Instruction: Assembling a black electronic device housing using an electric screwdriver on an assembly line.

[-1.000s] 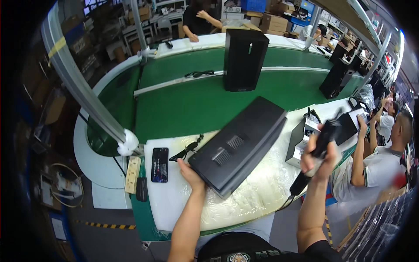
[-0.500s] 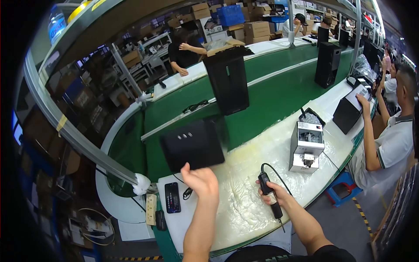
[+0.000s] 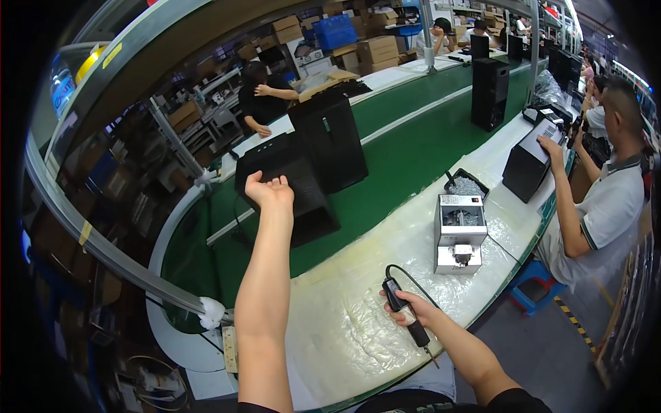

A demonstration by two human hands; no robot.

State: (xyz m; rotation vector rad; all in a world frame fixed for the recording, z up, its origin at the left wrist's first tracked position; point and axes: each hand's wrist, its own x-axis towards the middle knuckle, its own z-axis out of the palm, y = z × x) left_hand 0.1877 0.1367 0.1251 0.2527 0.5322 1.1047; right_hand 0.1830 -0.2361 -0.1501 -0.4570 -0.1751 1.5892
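Observation:
My left hand (image 3: 273,193) reaches far forward over the belt, its fingers apart. It is against the near side of a black box-shaped cabinet (image 3: 306,196), which sits tilted on the green conveyor belt; the contact itself is partly hidden. My right hand (image 3: 416,307) is wrapped round a black electric screwdriver (image 3: 394,293) with its bit pointing down toward me and a cord looping from its other end. Below the tool lies the plastic-covered worktop (image 3: 344,310).
A silver screw feeder (image 3: 459,237) stands right of centre, a black tray of small parts (image 3: 468,186) behind it. Taller black cabinets (image 3: 334,144) stand on the belt (image 3: 399,151). At right a seated co-worker (image 3: 599,199) touches another black box (image 3: 530,162). A metal post (image 3: 117,241) rises at left.
My left hand and the black cabinet have moved away from me and leftward onto the belt, close to the tall cabinet. The view has shifted; my right hand still holds the screwdriver.

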